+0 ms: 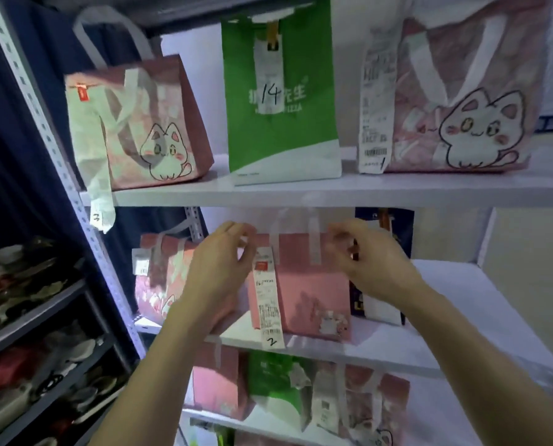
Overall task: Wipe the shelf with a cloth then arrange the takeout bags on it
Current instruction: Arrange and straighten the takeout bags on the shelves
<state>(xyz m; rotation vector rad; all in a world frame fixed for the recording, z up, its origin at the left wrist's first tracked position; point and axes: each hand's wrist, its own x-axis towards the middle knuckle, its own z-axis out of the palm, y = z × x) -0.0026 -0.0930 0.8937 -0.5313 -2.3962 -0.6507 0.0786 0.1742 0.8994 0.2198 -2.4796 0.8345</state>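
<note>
Two bare hands reach to a pink takeout bag (pixel 313 291) in the head view. The bag stands upright on a white shelf (pixel 461 300), its broad face toward the viewer and its long axis running left to right. A receipt (pixel 267 304) marked "2" hangs down the bag's left front.

The left hand (pixel 218 268) is at the bag's upper left corner and the right hand (pixel 374 262) at its upper right corner, so the bag lies between them, about equally near each. On both hands the fingers are curled with the thumb close to the fingertips. Blur hides whether they actually pinch the fabric.

Just left of the bag stands a second pink bag (pixel 159 278), and just right and behind it a dark bag (pixel 381 226). Above it, on a higher board, stands a green bag (pixel 278 101). Any squaring up would likely be a sideways nudge along that long axis.
</note>
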